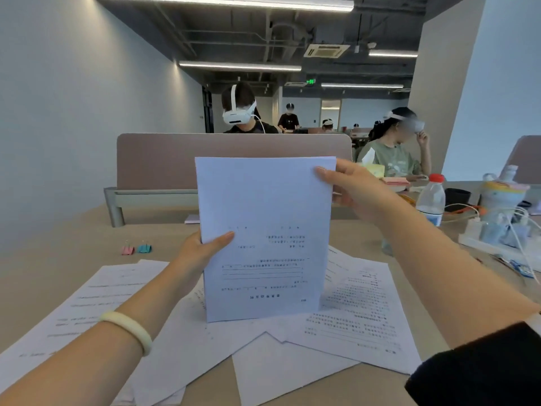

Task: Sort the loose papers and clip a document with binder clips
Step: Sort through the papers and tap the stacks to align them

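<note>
Papers (pixel 265 230), light and floppy, stood upright, pinched by left hand (pixel 202 253) mid-edge, right hand (pixel 355 191) at far corner.

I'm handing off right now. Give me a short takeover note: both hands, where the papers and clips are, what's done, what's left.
Left hand: pinching the left edge of the held stack.
Right hand: gripping the stack's top right corner; the stack stands upright, its bottom edge on the papers below, print upside down.
Loose papers: spread overlapping on the desk, unsorted.
Binder clips: pink clip and blue clip side by side on the desk at far left, untouched.
Done: some sheets gathered.
Left: collect the remaining sheets, square them, clip them.
</note>
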